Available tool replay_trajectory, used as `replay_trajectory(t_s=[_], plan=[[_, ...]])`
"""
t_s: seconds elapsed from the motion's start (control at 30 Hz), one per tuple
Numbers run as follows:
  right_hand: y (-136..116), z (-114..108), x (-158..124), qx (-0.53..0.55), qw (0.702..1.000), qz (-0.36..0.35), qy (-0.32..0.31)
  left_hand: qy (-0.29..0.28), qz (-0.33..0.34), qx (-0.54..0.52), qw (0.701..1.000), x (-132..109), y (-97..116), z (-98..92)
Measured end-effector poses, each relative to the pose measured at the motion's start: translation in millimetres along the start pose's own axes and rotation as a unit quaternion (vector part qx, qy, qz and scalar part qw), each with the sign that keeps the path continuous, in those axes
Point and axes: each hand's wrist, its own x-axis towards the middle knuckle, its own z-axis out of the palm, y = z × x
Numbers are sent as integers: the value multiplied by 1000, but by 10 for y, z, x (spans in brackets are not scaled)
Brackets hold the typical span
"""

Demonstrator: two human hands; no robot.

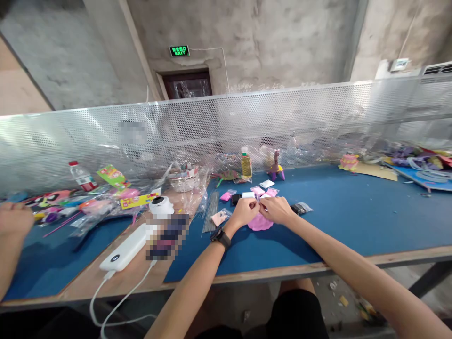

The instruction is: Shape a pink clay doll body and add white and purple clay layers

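My left hand (244,211) and my right hand (276,209) meet over the blue table (353,216), fingers pinched together on a small piece I cannot make out. Just below them lies a pink scalloped foam piece (260,223). My left wrist wears a black watch (221,238). Small bags of pink and white parts (263,190) lie just beyond my hands, and a black part in a clear bag (300,207) lies to the right.
A perforated metal screen (226,127) closes the table's far side. A yellow liquid bottle (246,163), a toy figure (276,165), a white power bank (123,247) with cable, a water bottle (82,177) and craft packets stand left. Another person's hand (14,221) shows at far left.
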Motion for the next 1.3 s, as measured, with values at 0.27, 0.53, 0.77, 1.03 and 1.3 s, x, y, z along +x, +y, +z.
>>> replay_trajectory(t_s=[0.27, 0.53, 0.77, 1.03, 1.3], plan=[[154, -37, -53, 31, 998, -61, -12, -59, 57, 36, 996, -43, 12, -1], [135, -17, -52, 27, 996, -87, -24, -68, 82, 64, 992, -55, 16, -30], [58, 5, -11, -3, 998, -48, -32, -23, 13, 6, 1000, -46, 15, 12], [191, -62, 21, -15, 999, 41, -8, 13, -29, 41, 999, -61, -30, 58], [341, 7, 52, 78, 992, 72, 66, -28, 48, 135, 989, -38, -25, -217]])
